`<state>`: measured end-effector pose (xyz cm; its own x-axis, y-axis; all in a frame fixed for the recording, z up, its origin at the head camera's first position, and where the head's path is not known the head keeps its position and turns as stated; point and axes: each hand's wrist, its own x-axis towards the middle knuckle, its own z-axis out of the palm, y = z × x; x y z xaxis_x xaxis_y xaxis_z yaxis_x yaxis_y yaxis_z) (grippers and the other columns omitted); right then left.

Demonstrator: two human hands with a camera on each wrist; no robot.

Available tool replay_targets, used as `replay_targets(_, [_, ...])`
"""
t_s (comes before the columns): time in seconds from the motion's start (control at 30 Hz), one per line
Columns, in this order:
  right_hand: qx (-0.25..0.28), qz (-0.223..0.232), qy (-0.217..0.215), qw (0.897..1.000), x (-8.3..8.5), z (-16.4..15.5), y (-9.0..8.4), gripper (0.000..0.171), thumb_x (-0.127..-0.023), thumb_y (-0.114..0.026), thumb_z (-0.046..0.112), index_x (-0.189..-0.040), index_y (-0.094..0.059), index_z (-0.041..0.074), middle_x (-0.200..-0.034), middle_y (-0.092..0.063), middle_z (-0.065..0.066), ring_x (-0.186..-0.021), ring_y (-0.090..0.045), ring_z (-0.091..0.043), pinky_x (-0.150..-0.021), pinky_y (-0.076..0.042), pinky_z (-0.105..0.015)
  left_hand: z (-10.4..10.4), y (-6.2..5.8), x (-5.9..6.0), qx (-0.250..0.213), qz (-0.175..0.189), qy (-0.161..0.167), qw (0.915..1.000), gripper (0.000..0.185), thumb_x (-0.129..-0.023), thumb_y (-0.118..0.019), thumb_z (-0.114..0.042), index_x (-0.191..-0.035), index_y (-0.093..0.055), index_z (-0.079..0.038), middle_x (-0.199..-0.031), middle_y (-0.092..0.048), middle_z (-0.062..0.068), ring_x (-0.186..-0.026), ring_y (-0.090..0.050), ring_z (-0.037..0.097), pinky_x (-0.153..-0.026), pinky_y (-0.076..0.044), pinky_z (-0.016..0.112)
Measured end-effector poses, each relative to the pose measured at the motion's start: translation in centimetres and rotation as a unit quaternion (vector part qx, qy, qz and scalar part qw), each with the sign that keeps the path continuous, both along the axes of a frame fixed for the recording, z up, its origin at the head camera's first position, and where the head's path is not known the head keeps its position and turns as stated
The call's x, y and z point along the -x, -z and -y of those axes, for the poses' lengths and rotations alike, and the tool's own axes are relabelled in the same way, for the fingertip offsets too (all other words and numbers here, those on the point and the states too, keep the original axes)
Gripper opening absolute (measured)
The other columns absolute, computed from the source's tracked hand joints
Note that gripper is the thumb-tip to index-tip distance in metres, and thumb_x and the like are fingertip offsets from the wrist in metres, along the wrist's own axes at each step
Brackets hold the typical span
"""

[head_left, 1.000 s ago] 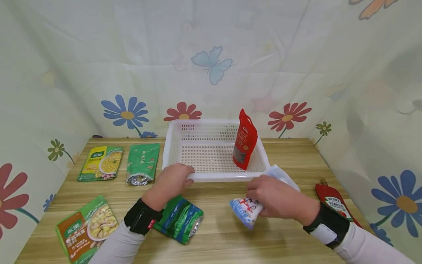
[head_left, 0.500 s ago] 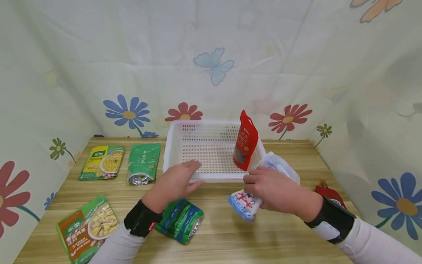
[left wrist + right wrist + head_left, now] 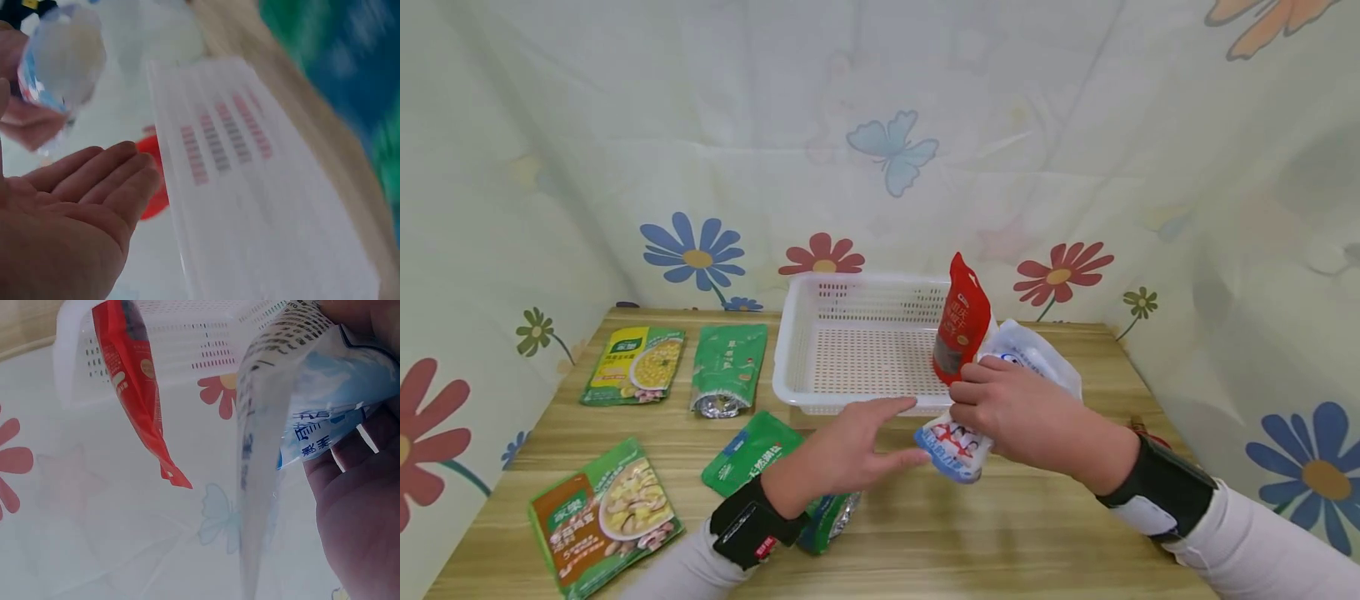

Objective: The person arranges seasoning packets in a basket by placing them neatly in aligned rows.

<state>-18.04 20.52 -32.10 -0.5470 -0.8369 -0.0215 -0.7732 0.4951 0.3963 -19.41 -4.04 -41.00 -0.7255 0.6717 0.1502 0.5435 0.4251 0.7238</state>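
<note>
My right hand [image 3: 1026, 412] grips a blue-and-white plastic food bag [image 3: 953, 450] by its middle, at the front right corner of a white plastic basket [image 3: 820, 404]. In the right wrist view, the bag [image 3: 325, 394] is bunched between thumb and fingers, its clear end hanging loose. My left hand [image 3: 853, 446] has its fingers stretched toward the bag, in front of the basket's near rim. The left wrist view shows its palm and straight fingers [image 3: 103, 181] beside the basket wall [image 3: 262, 206]. A red pouch [image 3: 961, 325] stands upright in the basket's right end.
A green pouch [image 3: 747, 454] lies partly under the left wrist. On the left are a yellow-green soup pouch [image 3: 634, 367], a green pouch with a foil end [image 3: 727, 367] and a brown-green pouch [image 3: 602, 517]. The right wrist mostly hides a red ketchup pouch [image 3: 1141, 427].
My left hand has let go of the basket's front rim and moved right toward the bag. My right hand has lifted the bag slightly up toward the basket's corner. The basket stays put.
</note>
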Motion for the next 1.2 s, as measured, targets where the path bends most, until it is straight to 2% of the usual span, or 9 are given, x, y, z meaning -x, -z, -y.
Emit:
replay_targets(0.07, [-0.004,0.000,-0.001,1.000,-0.1,0.1,-0.2,0.059,-0.064,-0.096,0.042,-0.114,-0.075,0.019,-0.110,-0.073,0.001,-0.104,-0.060,-0.021,-0.097,-0.055,-0.040,-0.7,0.2,-0.4,-0.046,0.071,0.013,0.9963,0.072,-0.094,-0.072,-0.047,-0.153,-0.047,-0.016,-0.157,-0.049,-0.003,-0.146,-0.046,0.016,-0.120,-0.039,0.041])
replay_targets(0.13, [-0.006,0.000,-0.003,1.000,-0.1,0.3,-0.4,0.059,-0.065,-0.096,0.042,-0.114,-0.074,0.019,-0.111,-0.072,0.001,-0.105,-0.060,-0.021,-0.097,-0.055,-0.040,-1.5,0.6,-0.7,-0.098,0.127,0.022,0.9869,0.066,-0.094,-0.074,-0.041,-0.150,-0.050,-0.016,-0.151,-0.055,-0.005,-0.139,-0.052,0.011,-0.117,-0.042,0.036])
replay_targets(0.27, [-0.010,-0.004,-0.011,1.000,-0.4,0.6,-0.7,0.057,-0.065,-0.096,0.041,-0.113,-0.074,0.018,-0.110,-0.072,0.001,-0.103,-0.059,-0.021,-0.095,-0.055,-0.039,-2.9,1.1,-1.4,-0.184,0.239,0.002,0.9534,0.052,-0.094,-0.076,-0.030,-0.140,-0.059,-0.013,-0.129,-0.069,-0.001,-0.112,-0.068,0.008,-0.098,-0.054,0.025])
replay_targets(0.37, [-0.008,-0.007,-0.019,1.000,-0.5,0.9,-0.8,0.052,-0.067,-0.095,0.039,-0.110,-0.074,0.018,-0.106,-0.071,0.003,-0.101,-0.058,-0.020,-0.094,-0.054,-0.037,-3.6,1.4,-1.8,-0.221,0.286,-0.023,0.9321,0.045,-0.093,-0.077,-0.028,-0.133,-0.063,-0.012,-0.119,-0.072,0.002,-0.101,-0.069,0.011,-0.086,-0.057,0.023])
replay_targets(0.47, [-0.009,-0.007,-0.025,1.000,-0.6,1.2,-0.8,0.051,-0.067,-0.095,0.039,-0.109,-0.074,0.018,-0.105,-0.070,0.003,-0.101,-0.058,-0.019,-0.094,-0.054,-0.037,-4.0,1.5,-2.1,-0.236,0.293,-0.046,0.9255,0.041,-0.092,-0.078,-0.028,-0.128,-0.066,-0.014,-0.115,-0.073,0.002,-0.098,-0.068,0.014,-0.082,-0.056,0.025])
replay_targets(0.57, [-0.016,-0.005,-0.028,0.999,-0.8,1.4,-0.9,0.054,-0.065,-0.095,0.040,-0.110,-0.074,0.018,-0.105,-0.070,0.002,-0.102,-0.059,-0.019,-0.095,-0.054,-0.036,-4.3,1.7,-2.4,-0.242,0.290,-0.068,0.9232,0.042,-0.089,-0.081,-0.028,-0.126,-0.068,-0.014,-0.112,-0.074,0.001,-0.095,-0.068,0.013,-0.080,-0.055,0.025])
replay_targets(0.73, [-0.029,-0.006,-0.028,0.999,-1.0,1.6,-1.0,0.056,-0.065,-0.094,0.040,-0.112,-0.074,0.018,-0.106,-0.070,0.002,-0.102,-0.059,-0.019,-0.095,-0.054,-0.036,-4.6,2.0,-2.6,-0.259,0.293,-0.085,0.9164,0.042,-0.086,-0.084,-0.026,-0.124,-0.070,-0.013,-0.110,-0.075,0.002,-0.093,-0.069,0.013,-0.079,-0.056,0.024])
replay_targets(0.97, [-0.021,-0.010,-0.037,0.999,-1.2,1.7,-1.0,0.059,-0.065,-0.095,0.040,-0.114,-0.073,0.017,-0.108,-0.071,0.002,-0.104,-0.060,-0.019,-0.097,-0.054,-0.036,-4.6,2.1,-2.9,-0.277,0.295,-0.091,0.9099,0.037,-0.086,-0.084,-0.024,-0.120,-0.072,-0.014,-0.109,-0.076,0.003,-0.093,-0.070,0.014,-0.079,-0.057,0.025])
replay_targets(1.2, [0.021,-0.029,-0.063,0.997,-1.4,1.5,-0.9,0.062,-0.067,-0.095,0.036,-0.121,-0.071,0.016,-0.113,-0.072,0.003,-0.110,-0.060,-0.020,-0.099,-0.055,-0.035,-4.4,2.3,-2.9,-0.288,0.297,-0.084,0.9065,0.038,-0.087,-0.083,-0.028,-0.122,-0.072,-0.019,-0.112,-0.076,0.000,-0.096,-0.071,0.015,-0.081,-0.058,0.025])
